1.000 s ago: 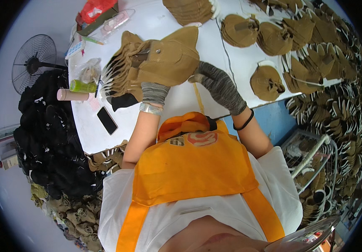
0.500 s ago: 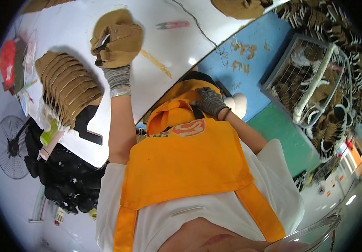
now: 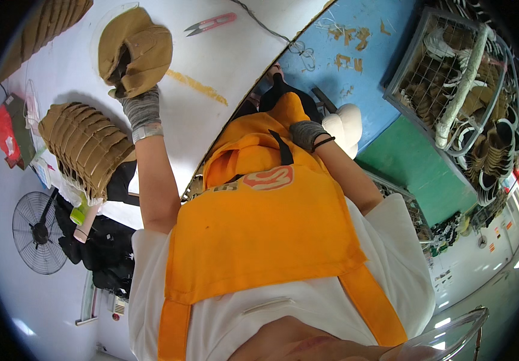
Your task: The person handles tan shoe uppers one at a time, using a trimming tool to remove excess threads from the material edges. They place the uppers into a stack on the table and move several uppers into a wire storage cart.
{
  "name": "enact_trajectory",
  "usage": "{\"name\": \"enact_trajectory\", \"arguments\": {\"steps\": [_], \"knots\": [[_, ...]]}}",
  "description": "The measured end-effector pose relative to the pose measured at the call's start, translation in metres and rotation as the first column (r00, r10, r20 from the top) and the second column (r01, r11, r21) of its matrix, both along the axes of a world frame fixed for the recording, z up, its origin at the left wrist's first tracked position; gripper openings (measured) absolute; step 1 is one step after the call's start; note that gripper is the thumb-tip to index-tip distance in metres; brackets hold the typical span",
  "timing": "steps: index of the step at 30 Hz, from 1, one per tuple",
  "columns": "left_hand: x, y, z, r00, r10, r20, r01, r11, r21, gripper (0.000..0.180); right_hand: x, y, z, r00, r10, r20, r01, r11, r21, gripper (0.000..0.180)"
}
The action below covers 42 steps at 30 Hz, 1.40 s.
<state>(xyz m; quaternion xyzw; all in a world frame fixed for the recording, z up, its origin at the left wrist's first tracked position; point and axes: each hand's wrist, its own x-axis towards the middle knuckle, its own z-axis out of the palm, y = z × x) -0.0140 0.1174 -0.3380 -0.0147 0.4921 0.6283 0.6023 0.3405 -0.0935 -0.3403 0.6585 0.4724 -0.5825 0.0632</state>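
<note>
My left hand [image 3: 141, 110], in a grey knit glove, is closed on the edge of a brown cloth cap [image 3: 146, 57], its thumb showing at the side. The cap is held over the white table, its dark inner opening partly visible. In another grey glove, my right hand [image 3: 307, 133] rests low against the orange apron [image 3: 259, 240] over my lap; its fingers are hidden. Left of my left forearm lies a row of nested brown caps [image 3: 85, 147]. Thread snips [image 3: 211, 24] with pink handles lie beyond the held cap.
The white table [image 3: 193, 66] ends in a slanting edge before my lap. To the right, a wire basket [image 3: 446, 84] holds brown and white pieces. Brown scraps [image 3: 350, 39] lie on the blue surface. A fan [image 3: 40, 231] stands far left, near a black heap [image 3: 106, 246].
The view has shifted. My left hand still holds the cap, now turned a little. My right hand's fingers, spread on the apron before, are now out of sight.
</note>
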Motion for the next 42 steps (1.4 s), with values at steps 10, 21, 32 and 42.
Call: {"name": "enact_trajectory", "arguments": {"steps": [10, 21, 32, 42], "knots": [[0.036, -0.082, 0.055, 0.853, 0.100, -0.512, -0.100, 0.995, 0.028, 0.067, -0.013, 0.037, -0.045, 0.947, 0.251, 0.203, -0.311, 0.875, 0.371, 0.067], [0.004, -0.307, 0.034, -0.487, -0.609, -0.626, -0.008, 0.720, -0.694, 0.085, -0.044, 0.139, 0.100, 0.670, 0.741, 0.040, -0.650, 0.559, 0.515, 0.023], [-0.008, -0.331, 0.015, -0.465, -0.600, -0.651, -0.082, 0.761, -0.643, 0.088, -0.126, 0.154, 0.075, 0.115, 0.884, 0.454, -0.964, -0.011, 0.266, 0.058], [-0.003, -0.331, 0.018, -0.402, -0.587, -0.703, -0.120, 0.795, -0.595, 0.085, -0.141, 0.155, 0.085, 0.121, 0.924, 0.362, -0.971, 0.034, 0.237, 0.052]]}}
